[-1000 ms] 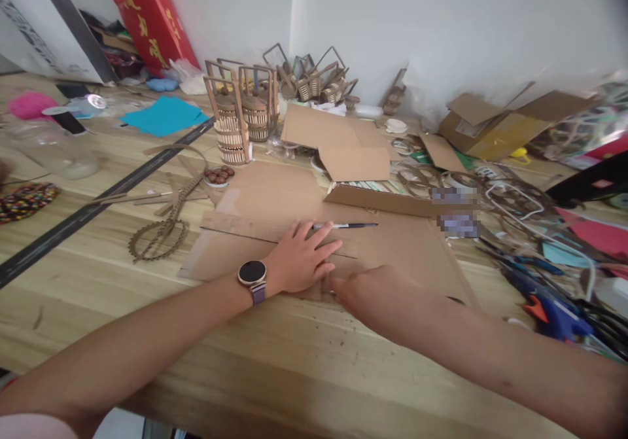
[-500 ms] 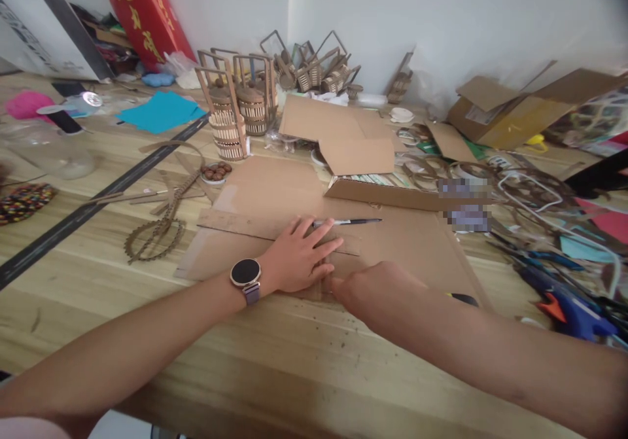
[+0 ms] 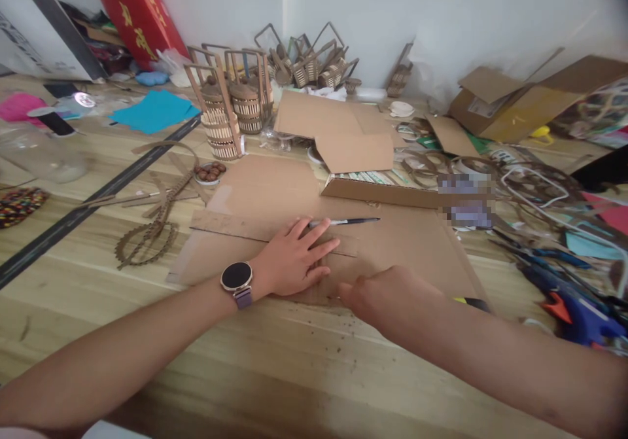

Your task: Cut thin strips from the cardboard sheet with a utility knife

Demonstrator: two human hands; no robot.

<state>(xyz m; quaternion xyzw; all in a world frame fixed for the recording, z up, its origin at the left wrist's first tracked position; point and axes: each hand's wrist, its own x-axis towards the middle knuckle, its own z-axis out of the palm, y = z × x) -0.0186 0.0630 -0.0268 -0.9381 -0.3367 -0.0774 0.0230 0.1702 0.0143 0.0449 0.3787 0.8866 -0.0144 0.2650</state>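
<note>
My left hand (image 3: 298, 259), with a watch (image 3: 237, 277) on its wrist, lies flat with fingers spread. It presses on a narrow cardboard strip (image 3: 230, 224) on top of a large cardboard sheet (image 3: 417, 243). My right hand (image 3: 380, 295) is closed near the sheet's front edge, thumb toward the left hand. What its fingers hold is hidden; a small glint shows at their tip. A yellow-and-black end of something (image 3: 473, 303) pokes out beyond the right forearm. Just past my left fingertips lies a pen (image 3: 356, 221).
Behind the sheet are a folded cardboard piece (image 3: 358, 154), small lidded baskets (image 3: 220, 135) and a bowl of brown beads (image 3: 210, 173). A blue glue gun (image 3: 579, 308) and pliers (image 3: 530, 252) lie at right. Braided strips (image 3: 147, 243) lie at left; dark crumbs dot the table front.
My right hand has shifted slightly right, widening its gap from my left hand. The left hand stays on the strip. The view has moved a little.
</note>
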